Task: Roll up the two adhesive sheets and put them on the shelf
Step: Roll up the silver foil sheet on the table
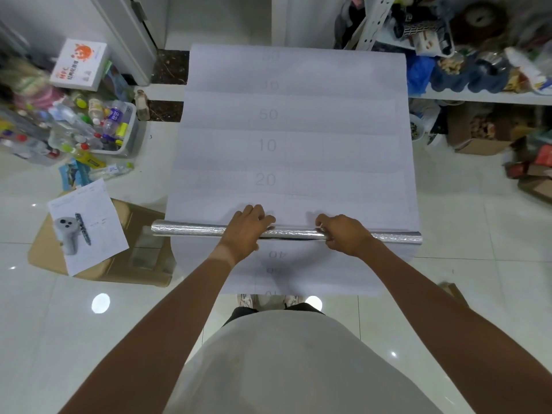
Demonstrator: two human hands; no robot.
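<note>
Adhesive sheet (292, 138), white backing side up with faint grid lines and printed numbers down its middle, lies flat on the glossy white tile floor (44, 324) and runs from the centre of the view toward 12 o'clock; its near end is wound into a silver foil roll (191, 230) that lies crosswise just below centre, from 9 o'clock to 3 o'clock. A second white sheet (298, 270) with numbers printed the other way up lies under it and reaches toward 6 o'clock. Going from the left: at 10 o'clock a white bin of plastic bottles (116, 130) stands on the floor, with a white carton bearing an orange animal print (80, 64) beyond it. At 8 o'clock a flattened cardboard sheet (134, 222) carries a printed paper (98, 231), on which rest a grey handheld controller (67, 231) and a dark pen-like object (83, 228). Just left of centre the left hand (246, 227) lies over the roll, fingers curled across its top and onto the flat sheet. Just right of centre the right hand (343, 233) grips the roll, fingers bent over it and thumb at its near side. The two hands are apart, with a short stretch of bare roll between them. At 2 o'clock a white metal shelf (478, 95) holds a cluttered mix of bags and containers, and a brown cardboard box (475, 135) sits on the floor beneath it.
</note>
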